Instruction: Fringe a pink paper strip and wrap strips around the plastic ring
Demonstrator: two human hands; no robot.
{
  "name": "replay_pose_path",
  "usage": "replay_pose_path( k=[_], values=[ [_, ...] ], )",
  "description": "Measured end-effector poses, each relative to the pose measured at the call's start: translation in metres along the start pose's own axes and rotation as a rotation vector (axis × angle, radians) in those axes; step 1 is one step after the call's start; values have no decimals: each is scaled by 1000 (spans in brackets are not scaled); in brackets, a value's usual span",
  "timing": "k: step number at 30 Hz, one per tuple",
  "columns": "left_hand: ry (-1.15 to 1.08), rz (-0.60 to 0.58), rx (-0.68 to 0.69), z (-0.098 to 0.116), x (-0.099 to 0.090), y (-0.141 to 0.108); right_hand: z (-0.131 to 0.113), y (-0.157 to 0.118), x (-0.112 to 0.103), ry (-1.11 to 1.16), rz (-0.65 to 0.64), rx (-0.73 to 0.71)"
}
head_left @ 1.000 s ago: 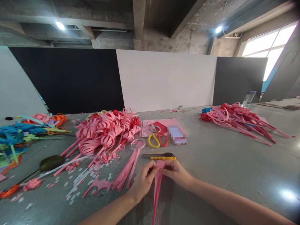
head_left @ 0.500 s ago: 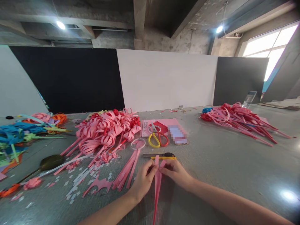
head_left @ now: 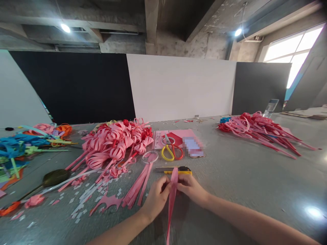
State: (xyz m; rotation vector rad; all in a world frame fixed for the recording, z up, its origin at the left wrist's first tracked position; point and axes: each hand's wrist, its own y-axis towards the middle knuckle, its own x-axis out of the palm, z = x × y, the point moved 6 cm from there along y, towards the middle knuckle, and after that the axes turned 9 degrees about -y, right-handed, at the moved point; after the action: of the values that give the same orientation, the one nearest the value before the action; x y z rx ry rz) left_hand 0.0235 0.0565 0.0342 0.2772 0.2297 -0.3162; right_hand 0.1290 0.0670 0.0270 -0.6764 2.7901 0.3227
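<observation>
Left hand [head_left: 157, 192] and right hand [head_left: 192, 189] both grasping pink paper strips [head_left: 172, 202], near side of knife

Grip: Left thumb and fingertips are pinched on the left edge. Right fingers are closed on the opposite edge, their tips partly masked by the paper. Both pinches sit level, just short of the snap-off utility knife [head_left: 186, 169] on the grey table [head_left: 230, 183].

Workpiece: The strips stand between the hands, broad at the top and narrowing toward the wearer. Their upper end overlaps the knife in view; contact cannot be told, nor can the number of layers.

Handling, as judged: Sorting or squaring the layers appears to be the step in hand. Light, matched pressure is advised, since thin paper would likely crease under a hard pinch. Edges should be evened at the top before the grip is tightened, with the long tail left free to hang straight.

Surroundings: Left of the knife, a white ring [head_left: 143, 158] lies about a fanned bundle of pink strips [head_left: 138, 185]. Just beyond the knife are yellow-and-red-handled scissors [head_left: 168, 146]. The knife's grey end points left; whether bare blade is exposed cannot be determined, so fingertips are best held clear of it
</observation>
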Motion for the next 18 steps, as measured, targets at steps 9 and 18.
replay_pose_path(
  k=[9,18],
  values=[
    [20,10,-7,0,0,1,6,1,1,-26,-23,-28],
    [-74,-3,-15,-1,-1,2,-2,0,-1,14,9,-60]
  ],
)
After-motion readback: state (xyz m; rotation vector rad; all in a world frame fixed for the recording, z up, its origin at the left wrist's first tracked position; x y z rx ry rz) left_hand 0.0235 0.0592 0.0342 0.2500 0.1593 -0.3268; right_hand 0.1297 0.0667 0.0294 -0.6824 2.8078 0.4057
